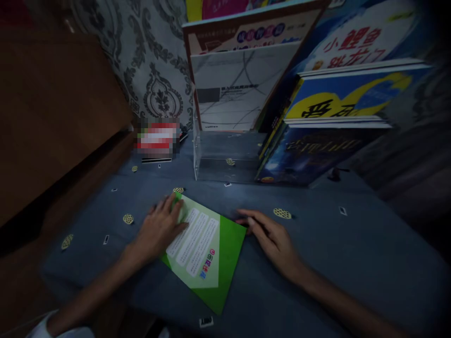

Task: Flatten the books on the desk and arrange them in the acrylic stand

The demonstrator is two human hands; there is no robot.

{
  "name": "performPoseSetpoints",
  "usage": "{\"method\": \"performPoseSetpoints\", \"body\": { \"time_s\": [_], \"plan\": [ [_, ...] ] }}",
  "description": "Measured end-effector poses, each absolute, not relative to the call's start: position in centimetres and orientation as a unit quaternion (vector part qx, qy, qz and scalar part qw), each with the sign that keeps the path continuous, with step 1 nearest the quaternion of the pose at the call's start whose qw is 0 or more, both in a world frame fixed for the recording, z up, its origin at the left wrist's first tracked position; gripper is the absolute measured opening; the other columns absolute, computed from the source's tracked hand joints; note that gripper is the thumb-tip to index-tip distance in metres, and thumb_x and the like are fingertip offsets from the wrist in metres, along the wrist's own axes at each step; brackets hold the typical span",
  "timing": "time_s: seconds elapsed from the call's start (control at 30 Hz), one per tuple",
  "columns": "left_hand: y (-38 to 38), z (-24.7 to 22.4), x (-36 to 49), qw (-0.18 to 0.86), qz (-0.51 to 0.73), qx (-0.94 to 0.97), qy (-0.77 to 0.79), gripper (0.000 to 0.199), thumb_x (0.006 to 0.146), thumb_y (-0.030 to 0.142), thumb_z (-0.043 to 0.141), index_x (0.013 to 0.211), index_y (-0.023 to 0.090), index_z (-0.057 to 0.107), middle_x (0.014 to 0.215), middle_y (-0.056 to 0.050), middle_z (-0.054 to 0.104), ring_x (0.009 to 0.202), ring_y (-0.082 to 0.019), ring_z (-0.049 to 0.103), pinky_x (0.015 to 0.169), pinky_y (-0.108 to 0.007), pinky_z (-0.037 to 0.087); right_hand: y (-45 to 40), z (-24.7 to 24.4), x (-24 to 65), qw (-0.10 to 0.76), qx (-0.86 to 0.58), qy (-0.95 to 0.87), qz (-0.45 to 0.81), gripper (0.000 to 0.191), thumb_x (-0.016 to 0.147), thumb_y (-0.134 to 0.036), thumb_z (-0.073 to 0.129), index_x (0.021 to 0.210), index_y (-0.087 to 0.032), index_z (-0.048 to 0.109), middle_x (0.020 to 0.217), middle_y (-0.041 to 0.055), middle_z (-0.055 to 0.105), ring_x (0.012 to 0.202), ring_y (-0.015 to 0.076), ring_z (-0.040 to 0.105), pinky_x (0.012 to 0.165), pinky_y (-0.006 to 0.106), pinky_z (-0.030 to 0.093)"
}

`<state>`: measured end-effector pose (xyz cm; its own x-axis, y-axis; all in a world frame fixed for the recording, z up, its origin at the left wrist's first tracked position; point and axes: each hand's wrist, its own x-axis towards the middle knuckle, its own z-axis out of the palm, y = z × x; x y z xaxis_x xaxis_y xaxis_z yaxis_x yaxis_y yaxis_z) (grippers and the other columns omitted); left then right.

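A thin green paper-covered book (pixel 204 251) is lying on the blue-grey cloth-covered bench (pixel 317 230), probably handling light and bendable, its edges suiting pinching. The left hand (pixel 160 227) is resting over its left edge, grip apart; the right hand (pixel 273 241) is sitting at its right corner, clamping unclear.

The light is dim, sinking into shadow past the table's (pixel 352 263) right edge. Behind the far edge rises a pale wall (pixel 158 89) with dark scrollwork; a brown wooden panel (pixel 52 108) slants along the left edge. A blue-grey cloth (pixel 313 230) printed with yellow pineapples covers the top.
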<state>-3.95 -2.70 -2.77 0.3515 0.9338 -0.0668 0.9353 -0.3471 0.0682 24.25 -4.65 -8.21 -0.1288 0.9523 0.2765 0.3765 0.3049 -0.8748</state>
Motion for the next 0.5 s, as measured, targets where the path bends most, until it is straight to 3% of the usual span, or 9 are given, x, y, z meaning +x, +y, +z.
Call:
{"method": "performPoseSetpoints", "body": {
  "time_s": [0.1,0.2,0.5],
  "plan": [
    [-3.0,-3.1,-5.1,0.018,-0.049,0.789,0.612,0.043,0.101,0.039,0.051,0.138,0.017,0.052,0.15,-0.016,0.05,0.126,-0.035,0.059,0.088,-0.049,0.058,-4.9,-8.5,24.1,0.426,-0.483,-0.678,0.355,0.031,0.094,-0.037,0.059,0.122,-0.026,0.066,0.113,0.0091,0.071,0.101,0.0252,0.072,0.078,0.038,0.063],
    [-3.6,-3.1,-5.1,-0.012,-0.047,0.792,0.609,0.038,0.101,0.038,0.051,0.132,0.017,0.056,0.144,-0.014,0.055,0.119,-0.034,0.063,0.082,-0.045,0.06,-4.9,-9.0,24.1,0.402,-0.466,-0.712,0.34,0.034,0.089,-0.031,0.063,0.122,-0.028,0.067,0.132,0.011,0.062,0.117,0.0292,0.065,0.082,0.041,0.063],
    [-3.2,-4.0,-0.7,0.017,0.003,0.869,0.494,0.029,0.098,0.026,0.055,0.125,0.017,0.06,0.139,-0.013,0.059,0.123,-0.03,0.059,0.094,-0.044,0.057,-2.8,-9.4,31.1,0.411,-0.561,-0.703,0.149,0.026,0.089,-0.026,0.057,0.11,-0.026,0.072,0.127,0.0118,0.064,0.116,0.0321,0.065,0.087,0.05,0.059]
  ]
}}
